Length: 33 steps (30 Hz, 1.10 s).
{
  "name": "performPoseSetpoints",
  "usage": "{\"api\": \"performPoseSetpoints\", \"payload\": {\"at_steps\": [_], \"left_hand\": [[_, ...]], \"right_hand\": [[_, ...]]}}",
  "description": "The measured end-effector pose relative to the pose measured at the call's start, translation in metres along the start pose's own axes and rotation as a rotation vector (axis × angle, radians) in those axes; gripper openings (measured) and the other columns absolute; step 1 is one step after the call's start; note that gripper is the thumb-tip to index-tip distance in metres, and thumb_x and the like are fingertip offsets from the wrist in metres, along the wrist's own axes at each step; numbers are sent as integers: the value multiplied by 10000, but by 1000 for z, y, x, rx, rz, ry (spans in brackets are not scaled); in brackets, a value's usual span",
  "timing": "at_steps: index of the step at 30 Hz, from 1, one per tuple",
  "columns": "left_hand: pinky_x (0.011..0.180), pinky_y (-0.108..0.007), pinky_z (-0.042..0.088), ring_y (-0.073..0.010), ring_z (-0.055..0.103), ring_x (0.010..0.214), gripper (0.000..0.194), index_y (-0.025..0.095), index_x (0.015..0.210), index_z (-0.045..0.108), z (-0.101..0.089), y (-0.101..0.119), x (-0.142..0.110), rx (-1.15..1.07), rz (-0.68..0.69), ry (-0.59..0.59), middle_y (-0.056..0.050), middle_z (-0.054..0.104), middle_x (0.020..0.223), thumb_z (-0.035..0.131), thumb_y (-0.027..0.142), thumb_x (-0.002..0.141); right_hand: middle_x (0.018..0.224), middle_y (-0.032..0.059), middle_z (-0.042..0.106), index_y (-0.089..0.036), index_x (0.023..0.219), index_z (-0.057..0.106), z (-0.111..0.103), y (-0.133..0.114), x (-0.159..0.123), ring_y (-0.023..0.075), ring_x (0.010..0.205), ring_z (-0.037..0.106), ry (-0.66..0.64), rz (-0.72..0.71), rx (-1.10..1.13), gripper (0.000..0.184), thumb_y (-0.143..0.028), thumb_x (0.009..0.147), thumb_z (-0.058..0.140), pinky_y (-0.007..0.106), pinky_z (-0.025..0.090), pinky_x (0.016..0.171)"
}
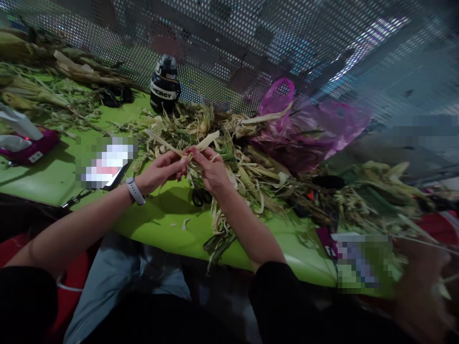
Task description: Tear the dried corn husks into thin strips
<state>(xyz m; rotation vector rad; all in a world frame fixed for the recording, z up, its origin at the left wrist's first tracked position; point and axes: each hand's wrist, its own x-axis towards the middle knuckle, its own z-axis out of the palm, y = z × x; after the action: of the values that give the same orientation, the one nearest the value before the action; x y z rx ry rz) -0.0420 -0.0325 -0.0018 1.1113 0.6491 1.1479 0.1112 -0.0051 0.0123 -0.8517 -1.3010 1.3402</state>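
Note:
Over the front of a green table [150, 231], my two hands meet at a pale strip of dried corn husk [209, 139]. My left hand [163, 169], with a white band at the wrist, pinches the strip near its lower end. My right hand [214, 174] grips the same strip with thumb and forefinger, and its wide end sticks up beyond the fingers. Just under my right hand lie dark-handled scissors [201, 197], their blades mostly hidden. A loose heap of dried husks and leaves [251, 179] spreads behind and to the right of my hands.
A black bottle [164, 86] stands behind the heap, near a perforated metal screen [215, 48]. A pink plastic bag [304, 129] lies right of it. To the left are a lit phone [107, 165] and a tissue box [30, 148]. At far right shows another person's blurred arm [423, 282].

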Motion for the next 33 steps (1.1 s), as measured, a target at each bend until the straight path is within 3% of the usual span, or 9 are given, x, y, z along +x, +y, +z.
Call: {"api": "performPoseSetpoints", "payload": {"at_steps": [4, 7, 11, 14, 20, 23, 27, 31, 33], "left_hand": [[457, -195, 382, -60, 469, 470, 263, 147, 869, 619, 1, 1, 0, 163, 31, -32, 11, 576, 601, 692, 387, 789], [488, -192, 406, -70, 524, 515, 252, 144, 882, 614, -1, 0, 1, 135, 35, -20, 0, 607, 634, 687, 370, 798], [612, -204, 474, -118, 645, 739, 251, 169, 932, 595, -4, 3, 5, -103, 109, 161, -25, 680, 807, 710, 332, 780], [707, -222, 499, -136, 657, 889, 200, 192, 924, 576, -4, 8, 7, -208, 153, 286, -30, 700, 912, 697, 279, 790], [794, -266, 518, -162, 632, 1041, 281, 219, 942, 539, -8, 5, 9, -144, 221, 320, -36, 701, 1009, 731, 263, 742], [792, -255, 514, -164, 633, 1040, 374, 218, 983, 525, -13, 1, 11, -95, 259, 321, -37, 702, 1007, 762, 243, 695], [777, -264, 510, -169, 649, 948, 315, 184, 968, 575, -16, 0, 12, -10, 233, 375, -50, 709, 951, 737, 270, 711], [813, -304, 495, -185, 642, 913, 246, 144, 957, 635, -15, -1, 12, 138, 161, 314, -74, 706, 933, 671, 270, 749], [815, -313, 484, -182, 636, 894, 268, 147, 994, 635, -13, -1, 11, 183, 127, 269, -66, 703, 920, 648, 226, 738]], "right_hand": [[747, -16, 670, -193, 751, 663, 4, 5, -2, 107, 699, 606, 43, -43, -29, 276, -417, 643, 783, 265, 501, 707], [765, -13, 666, -196, 781, 661, 0, 6, 2, 109, 719, 611, 48, -47, -56, 298, -440, 652, 772, 261, 500, 709], [956, 10, 670, -241, 992, 621, -17, 8, 16, 134, 857, 642, 149, -75, -74, 391, -550, 753, 643, 276, 518, 747], [945, 39, 676, -230, 990, 605, -24, 13, 22, 154, 853, 655, 194, -36, -74, 460, -638, 836, 460, 313, 530, 745], [875, 33, 697, -198, 952, 640, 4, 21, 0, 148, 817, 645, -260, 164, -157, 415, -574, 782, 608, 299, 507, 787], [753, -12, 649, -179, 949, 638, 11, 21, -9, 104, 658, 586, -398, 196, -223, 435, -539, 712, 702, 244, 476, 676], [630, -21, 555, -155, 823, 661, 1, 14, -6, 103, 594, 504, -305, -23, -524, 431, -571, 828, 552, 246, 422, 611], [914, 72, 619, -182, 784, 663, -13, 2, 0, 195, 925, 566, -66, -507, -894, 368, -520, 866, 539, 348, 436, 867], [1060, 100, 610, -197, 792, 643, -17, -3, 3, 226, 1072, 539, -26, -642, -970, 335, -511, 863, 550, 389, 400, 963]]}}
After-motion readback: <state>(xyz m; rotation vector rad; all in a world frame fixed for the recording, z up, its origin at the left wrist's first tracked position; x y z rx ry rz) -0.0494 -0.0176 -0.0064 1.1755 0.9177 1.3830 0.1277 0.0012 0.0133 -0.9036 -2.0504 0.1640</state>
